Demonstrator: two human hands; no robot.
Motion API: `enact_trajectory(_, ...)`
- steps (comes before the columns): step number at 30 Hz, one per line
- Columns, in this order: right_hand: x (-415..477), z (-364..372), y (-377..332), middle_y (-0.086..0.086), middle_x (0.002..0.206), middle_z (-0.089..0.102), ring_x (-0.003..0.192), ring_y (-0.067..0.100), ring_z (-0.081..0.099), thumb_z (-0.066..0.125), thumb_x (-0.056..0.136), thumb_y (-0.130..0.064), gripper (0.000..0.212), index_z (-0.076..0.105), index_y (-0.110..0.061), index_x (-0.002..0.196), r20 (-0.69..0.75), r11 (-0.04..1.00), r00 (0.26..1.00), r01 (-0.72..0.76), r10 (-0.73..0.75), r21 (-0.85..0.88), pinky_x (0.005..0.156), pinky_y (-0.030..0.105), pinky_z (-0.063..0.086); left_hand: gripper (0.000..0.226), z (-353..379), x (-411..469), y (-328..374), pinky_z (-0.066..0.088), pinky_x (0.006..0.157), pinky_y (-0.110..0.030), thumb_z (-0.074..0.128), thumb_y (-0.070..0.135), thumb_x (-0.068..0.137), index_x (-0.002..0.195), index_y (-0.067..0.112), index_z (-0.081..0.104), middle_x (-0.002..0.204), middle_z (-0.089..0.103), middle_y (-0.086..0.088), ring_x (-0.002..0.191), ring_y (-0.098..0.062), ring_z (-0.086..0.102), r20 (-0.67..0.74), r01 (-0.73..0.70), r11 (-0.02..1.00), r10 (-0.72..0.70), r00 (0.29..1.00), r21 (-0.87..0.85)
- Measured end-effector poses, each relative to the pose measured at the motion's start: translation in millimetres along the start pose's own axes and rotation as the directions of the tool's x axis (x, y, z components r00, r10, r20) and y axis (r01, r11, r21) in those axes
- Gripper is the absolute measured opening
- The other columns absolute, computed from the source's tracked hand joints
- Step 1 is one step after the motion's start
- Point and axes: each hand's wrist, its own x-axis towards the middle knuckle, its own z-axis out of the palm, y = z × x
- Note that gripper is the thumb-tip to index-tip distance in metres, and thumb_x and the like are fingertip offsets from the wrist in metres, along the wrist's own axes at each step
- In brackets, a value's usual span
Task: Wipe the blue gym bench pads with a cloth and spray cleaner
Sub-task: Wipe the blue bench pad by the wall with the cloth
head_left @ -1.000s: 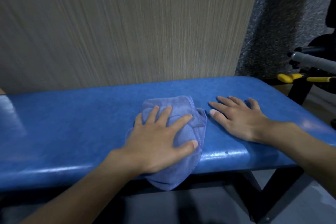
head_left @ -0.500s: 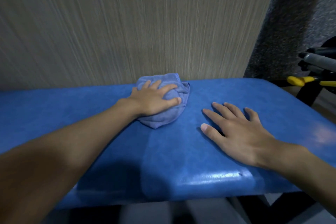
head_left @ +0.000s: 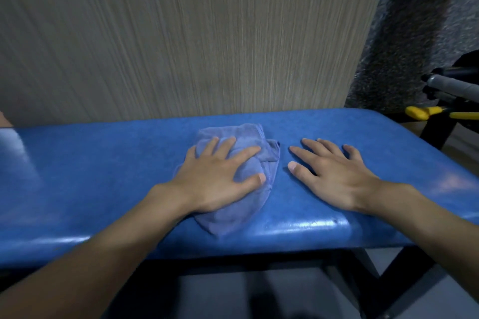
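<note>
Starting at the left of the frame, the blue padded surface (head_left: 103,168) runs across the middle, glossy along its near edge, with a wood-grain wall panel (head_left: 181,33) behind it. At centre, the left hand (head_left: 217,179) lies spread with straight fingers, pressing flat on the bunched lilac cloth (head_left: 233,220). The cloth sits on the pad, its lower fold reaching the near edge. Just right of the cloth and not touching it, the right hand (head_left: 334,176) rests palm down, fingers splayed, holding nothing. At the far right, yellow-handled gym gear (head_left: 420,112) shows beyond the pad's end. No spray bottle is visible. The cloth looks soft, light and limp. It would likely bunch and slide on slick vinyl, so a flat palm over its middle should steer it best.
</note>
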Motion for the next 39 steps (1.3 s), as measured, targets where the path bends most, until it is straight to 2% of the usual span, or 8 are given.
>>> enact_trajectory(4, 2, -5, -2, -0.010, 0.163, 0.011, 0.150, 0.015, 0.004, 0.014, 0.096, -0.065, 0.062, 0.020, -0.041, 0.152, 0.032, 0.998, 0.999, -0.018, 0.020, -0.062, 0.118, 0.056, 0.000, 0.086, 1, -52, 13, 0.006, 0.120, -0.056, -0.002, 0.088, 0.063, 0.145, 0.063, -0.009, 0.167, -0.003, 0.009, 0.154, -0.020, -0.008, -0.010, -0.019, 0.998, 0.019, 1.000, 0.056)
enact_trajectory(7, 6, -12, -5, -0.012, 0.162, 0.016, 0.151, 0.014, 0.004, 0.016, 0.095, -0.064, 0.060, 0.027, -0.042, 0.150, -0.016, 1.000, 1.000, -0.012, 0.011, -0.002, 0.117, 0.056, -0.003, 0.085, 0, -52, 13, 0.006, 0.120, -0.056, 0.003, 0.090, 0.062, 0.143, 0.066, -0.005, 0.167, -0.002, 0.011, 0.154, -0.018, -0.009, -0.007, 0.006, 1.000, -0.006, 1.000, 0.009)
enact_trajectory(11, 12, -6, -13, -0.013, 0.164, 0.009, 0.151, 0.011, 0.002, 0.014, 0.092, -0.066, 0.066, 0.019, -0.041, 0.153, -0.003, 0.999, 1.000, 0.025, -0.025, 0.036, 0.119, 0.054, 0.000, 0.083, -2, -15, -2, 0.007, 0.119, -0.057, 0.007, 0.091, 0.062, 0.141, 0.067, 0.002, 0.167, 0.001, 0.011, 0.154, -0.020, -0.005, 0.009, 0.027, 0.999, -0.026, 1.000, -0.027)
enact_trajectory(16, 15, 4, -14, -0.013, 0.164, 0.002, 0.151, 0.012, -0.005, 0.010, 0.089, -0.070, 0.071, 0.012, -0.042, 0.154, 0.025, 0.999, 0.999, 0.044, -0.044, -0.029, 0.120, 0.052, -0.003, 0.061, -6, 64, -37, 0.009, 0.118, -0.059, 0.026, 0.083, 0.084, 0.141, 0.067, 0.015, 0.167, 0.009, 0.009, 0.154, -0.025, 0.003, 0.001, 0.068, 0.997, -0.068, 0.998, -0.044)
enact_trajectory(23, 13, 1, -17, -0.015, 0.163, 0.002, 0.149, 0.011, -0.006, 0.006, 0.083, -0.070, 0.074, 0.012, -0.044, 0.152, 0.024, 0.999, 0.999, 0.043, -0.043, -0.017, 0.120, 0.051, -0.003, 0.064, -10, 128, -59, 0.019, 0.114, -0.058, 0.017, 0.084, 0.073, 0.135, 0.067, 0.024, 0.157, 0.031, 0.011, 0.147, -0.023, 0.022, -0.011, 0.086, 0.993, -0.087, 0.996, -0.075)
enact_trajectory(26, 13, 2, -16, -0.015, 0.163, 0.003, 0.150, 0.011, -0.005, 0.008, 0.084, -0.071, 0.074, 0.012, -0.044, 0.152, 0.018, 0.999, 0.999, 0.039, -0.039, -0.006, 0.119, 0.051, -0.002, 0.079, -6, 110, -54, 0.015, 0.116, -0.058, 0.010, 0.086, 0.066, 0.142, 0.065, 0.019, 0.163, 0.022, 0.011, 0.150, -0.023, 0.016, -0.001, 0.080, 0.995, -0.080, 0.997, -0.060)
enact_trajectory(36, 12, -1, -16, -0.013, 0.164, 0.009, 0.150, 0.011, 0.002, 0.021, 0.093, -0.068, 0.065, 0.019, -0.042, 0.152, 0.026, 1.000, 0.999, 0.023, -0.023, 0.012, 0.119, 0.052, 0.001, 0.089, -2, -52, -6, 0.005, 0.120, -0.054, -0.002, 0.088, 0.061, 0.146, 0.062, -0.004, 0.167, -0.003, 0.011, 0.153, -0.016, -0.010, 0.002, 0.017, 1.000, -0.018, 1.000, 0.021)
enact_trajectory(39, 13, -9, -18, -0.013, 0.162, 0.015, 0.150, 0.013, 0.004, 0.022, 0.093, -0.070, 0.064, 0.025, -0.043, 0.150, 0.047, 1.000, 0.999, 0.021, -0.020, -0.023, 0.118, 0.056, -0.001, 0.089, -2, -68, -2, 0.004, 0.121, -0.054, 0.001, 0.089, 0.061, 0.146, 0.063, -0.003, 0.167, -0.004, 0.013, 0.153, -0.015, -0.011, 0.004, 0.032, 0.999, -0.032, 0.999, 0.009)
